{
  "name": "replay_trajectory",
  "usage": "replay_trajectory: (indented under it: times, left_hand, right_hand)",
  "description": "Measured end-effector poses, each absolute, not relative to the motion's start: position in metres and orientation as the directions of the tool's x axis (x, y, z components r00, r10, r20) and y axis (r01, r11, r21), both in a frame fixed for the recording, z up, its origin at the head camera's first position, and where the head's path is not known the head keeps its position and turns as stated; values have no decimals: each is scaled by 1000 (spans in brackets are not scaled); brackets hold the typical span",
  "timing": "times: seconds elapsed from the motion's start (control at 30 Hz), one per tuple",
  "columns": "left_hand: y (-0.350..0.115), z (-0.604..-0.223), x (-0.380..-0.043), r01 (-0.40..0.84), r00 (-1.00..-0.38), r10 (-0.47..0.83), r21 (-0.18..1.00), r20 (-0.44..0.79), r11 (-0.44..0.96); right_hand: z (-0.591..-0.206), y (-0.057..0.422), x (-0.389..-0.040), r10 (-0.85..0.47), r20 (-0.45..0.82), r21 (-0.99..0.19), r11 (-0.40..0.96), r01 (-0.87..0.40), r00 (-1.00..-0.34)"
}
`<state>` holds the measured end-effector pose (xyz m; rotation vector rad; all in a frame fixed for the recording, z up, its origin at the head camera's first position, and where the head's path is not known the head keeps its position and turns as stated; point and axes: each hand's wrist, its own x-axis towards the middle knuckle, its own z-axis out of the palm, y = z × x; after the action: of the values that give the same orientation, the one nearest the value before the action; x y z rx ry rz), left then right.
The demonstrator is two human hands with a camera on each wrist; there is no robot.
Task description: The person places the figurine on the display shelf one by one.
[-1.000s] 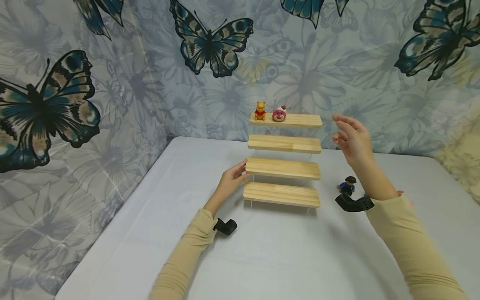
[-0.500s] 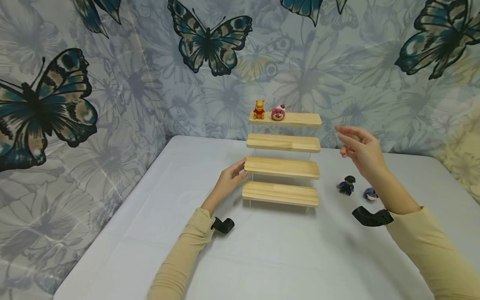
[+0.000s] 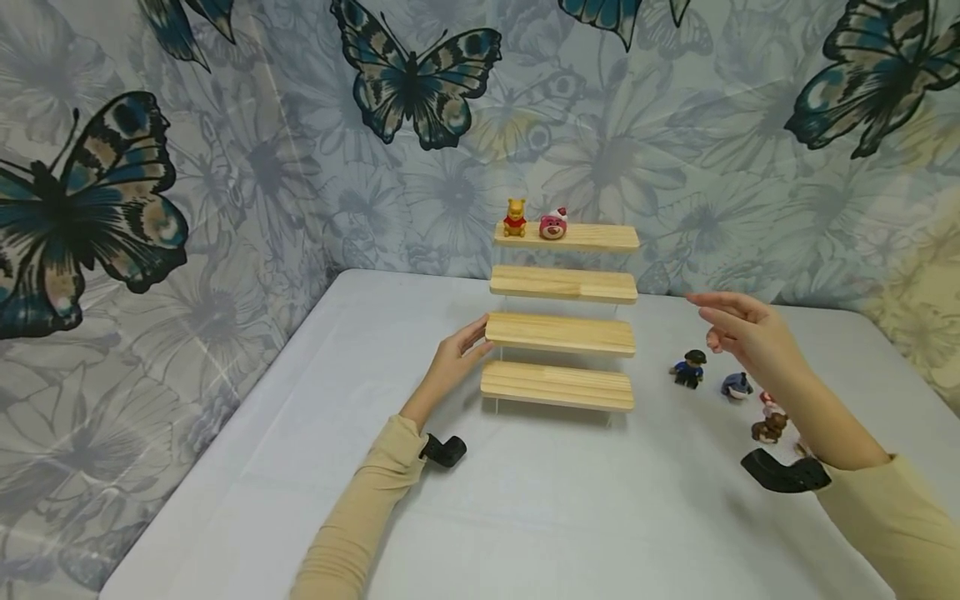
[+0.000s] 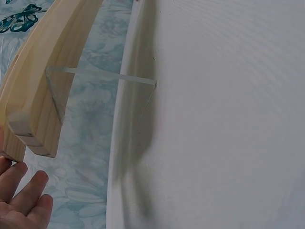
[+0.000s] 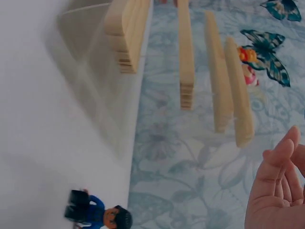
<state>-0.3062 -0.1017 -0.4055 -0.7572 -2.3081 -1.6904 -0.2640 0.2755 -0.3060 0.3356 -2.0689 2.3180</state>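
A tiered wooden display stand [image 3: 558, 333] with clear supports stands on the white table. In the head view, my left hand [image 3: 452, 360] grips the left end of its second shelf from the bottom; the left wrist view shows fingers [image 4: 29, 193] at that shelf's end. A yellow bear figurine in red [image 3: 514, 218] and a pink bear-head figurine [image 3: 553, 224] sit on the top shelf's left half. My right hand [image 3: 757, 337] hovers right of the stand, fingers loosely bent, nothing in it. Nearest below it are a blue-clothed toy figure [image 3: 688, 369] and a blue-grey figurine [image 3: 737, 387].
A brown figurine [image 3: 769, 429] and other small figures lie by the right forearm, partly hidden. The table [image 3: 570, 508] meets a butterfly-print backdrop [image 3: 420, 200] behind and at the left. Black wrist cameras [image 3: 444, 451] sit on both wrists.
My right hand has moved down and to the right, away from the upper shelves, and more figurines have come into sight beside it. The left hand stays at the shelf end.
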Motion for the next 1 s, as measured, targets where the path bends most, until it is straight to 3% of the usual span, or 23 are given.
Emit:
replay_trajectory:
  times: [0.3,0.67,0.87,1.0]
  left_hand:
    - [-100,-377,-281,481,-856,325,851,403,211]
    - [-102,-369,-284,488,-851,330,848,410,206]
    - [-101,-374,-285,502,-844,325,843,427,195]
    - [-100,-379,-285,500,-846,329,839,419,215]
  right_hand:
    - [-320,291,-238,-145,190,-980,-93,-178,-971]
    - [-324,308,-223,-100,212,-975,-87,-204,-972]
    - [-337,323,-221,-62,151,-985,78,-155,-987]
    - [-349,333,-219,-53,149,-949,275,-158,-987]
